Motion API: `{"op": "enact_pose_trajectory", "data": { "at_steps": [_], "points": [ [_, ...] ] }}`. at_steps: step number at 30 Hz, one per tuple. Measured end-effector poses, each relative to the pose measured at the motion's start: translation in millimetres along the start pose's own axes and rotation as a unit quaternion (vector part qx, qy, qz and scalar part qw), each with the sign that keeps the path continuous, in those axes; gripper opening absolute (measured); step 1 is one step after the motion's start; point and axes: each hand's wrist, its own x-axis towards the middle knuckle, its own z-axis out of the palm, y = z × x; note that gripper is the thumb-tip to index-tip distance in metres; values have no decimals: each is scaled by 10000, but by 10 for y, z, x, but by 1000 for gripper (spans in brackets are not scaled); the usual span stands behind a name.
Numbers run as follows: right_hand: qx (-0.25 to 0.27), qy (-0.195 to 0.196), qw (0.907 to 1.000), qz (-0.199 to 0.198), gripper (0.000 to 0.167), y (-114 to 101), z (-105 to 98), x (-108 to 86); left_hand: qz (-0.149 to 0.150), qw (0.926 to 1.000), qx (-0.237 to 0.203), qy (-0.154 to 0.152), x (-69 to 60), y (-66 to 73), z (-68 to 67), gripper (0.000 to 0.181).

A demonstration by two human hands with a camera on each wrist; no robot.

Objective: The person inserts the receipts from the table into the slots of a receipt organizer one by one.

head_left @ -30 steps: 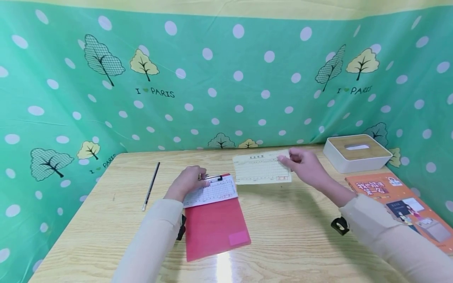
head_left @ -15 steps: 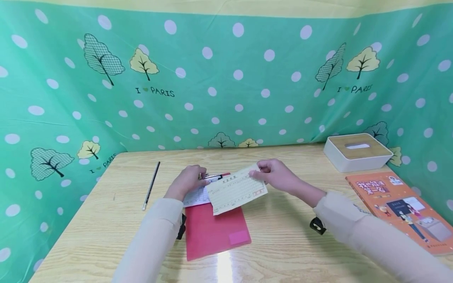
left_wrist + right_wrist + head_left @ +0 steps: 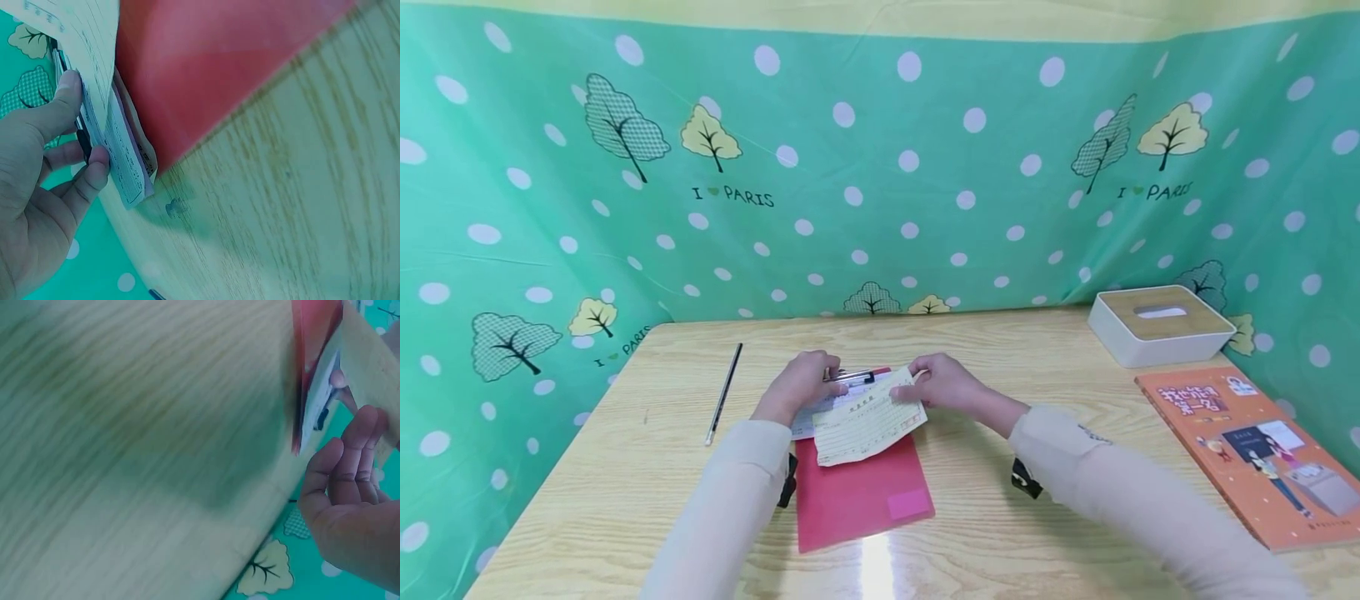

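Observation:
A red clipboard point(image 3: 857, 504) lies on the table with printed white slips point(image 3: 128, 172) under the metal clip point(image 3: 859, 378) at its far end. My left hand point(image 3: 801, 383) holds that clip, thumb on top and fingers curled at its edge in the left wrist view. My right hand point(image 3: 951, 383) pinches a pale yellow printed form point(image 3: 868, 427) by its upper right corner. The form is tilted and slightly bent above the white slips and covers part of them. In the right wrist view, the form's plain back point(image 3: 372, 369) shows beyond my fingers.
A black pencil point(image 3: 724, 393) lies left of the clipboard. At the right are an orange book point(image 3: 1213, 467) and a white tissue box point(image 3: 1123, 333) with a wooden lid. A green dotted cloth point(image 3: 880, 208) hangs behind the table.
My right hand has carried the yellow form leftward and a little down, from right of the clipboard to over the white slips. My left hand has stayed at the clip.

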Motion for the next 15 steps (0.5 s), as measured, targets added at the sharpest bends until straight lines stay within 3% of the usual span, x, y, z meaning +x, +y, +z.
{"op": "enact_pose_trajectory", "data": {
  "at_steps": [15],
  "points": [
    [-1002, 511, 9931, 318, 25, 47, 297, 182, 39, 10000, 35, 13, -16, -1, -17, 23]
  ]
}}
